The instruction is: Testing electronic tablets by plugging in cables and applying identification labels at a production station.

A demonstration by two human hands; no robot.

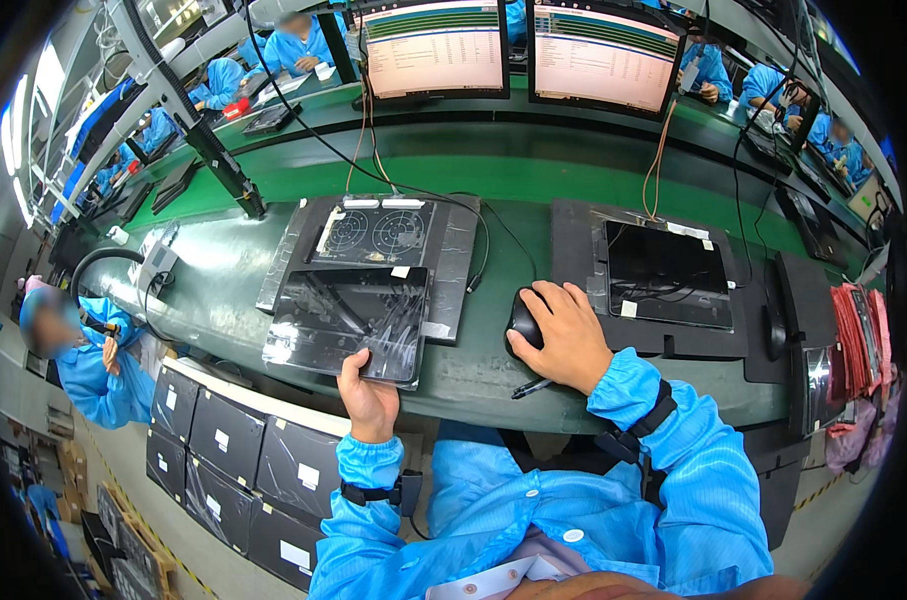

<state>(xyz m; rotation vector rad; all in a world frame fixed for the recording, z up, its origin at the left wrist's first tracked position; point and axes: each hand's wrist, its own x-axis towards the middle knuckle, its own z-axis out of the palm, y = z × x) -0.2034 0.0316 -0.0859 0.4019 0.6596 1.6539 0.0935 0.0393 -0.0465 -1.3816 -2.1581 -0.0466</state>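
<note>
My left hand (pixel 368 400) grips the near edge of a black tablet (pixel 348 315), its thumb on top and the other fingers underneath, out of sight. Clear film covers this tablet, which lies tilted over the near part of a dark padded fixture (pixel 453 235). On that fixture's far half is a panel with two round ring patterns (pixel 373 232). My right hand (pixel 568 335) rests over a black computer mouse (pixel 524 318), fingers curved across it. A pen (pixel 530 388) lies just below the mouse. Right of my right hand, a second black tablet (pixel 668 272) sits on another dark fixture (pixel 580 240).
Two monitors (pixel 435 50) (pixel 605 55) stand at the back. Cables hang down to both fixtures. Stacked black boxes (pixel 223 430) stand below the bench on the left. Red packets (pixel 858 340) are at the far right. A co-worker (pixel 98 350) sits at left; several others work beyond the bench.
</note>
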